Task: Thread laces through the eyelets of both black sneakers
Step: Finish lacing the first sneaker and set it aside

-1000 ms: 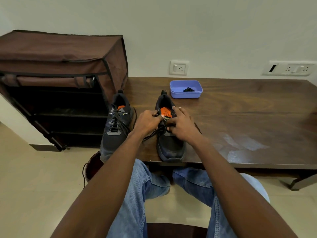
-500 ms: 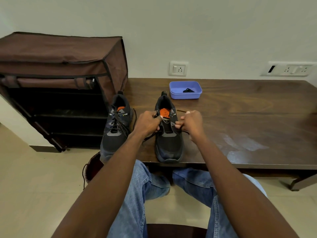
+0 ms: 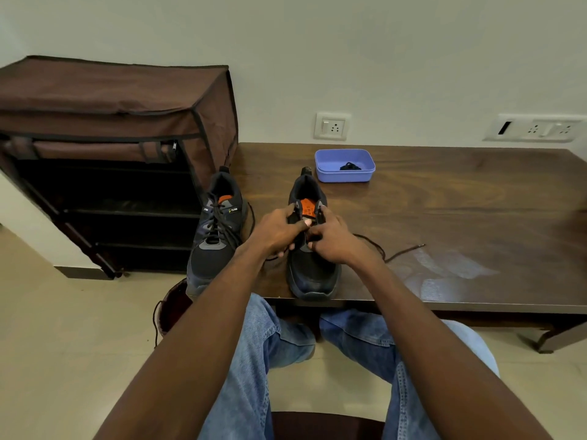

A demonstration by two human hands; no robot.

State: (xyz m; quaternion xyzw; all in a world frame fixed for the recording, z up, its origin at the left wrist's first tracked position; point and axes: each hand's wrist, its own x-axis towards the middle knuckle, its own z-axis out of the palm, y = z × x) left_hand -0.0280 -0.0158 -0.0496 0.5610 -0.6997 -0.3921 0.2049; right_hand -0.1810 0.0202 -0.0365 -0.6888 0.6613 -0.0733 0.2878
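Hands (image 3: 279, 230) (image 3: 330, 246) | pinching, seemingly lace (image 3: 374, 246) | right sneaker (image 3: 313, 271) tongue

there is 1 view only, from a wide-angle camera worn on the person's head. it looks forward and down, over both forearms, to a table (image 3: 444, 198) set against a wall (image 3: 349, 58) straight ahead. the left hand (image 3: 276, 230) and right hand (image 3: 330, 241) meet near the middle of the frame, close to the lens, with the knees below them at the bottom edge. a rack (image 3: 111, 138) fills the left side. straight lines bend toward the edges. no 2nd view shares the scene.
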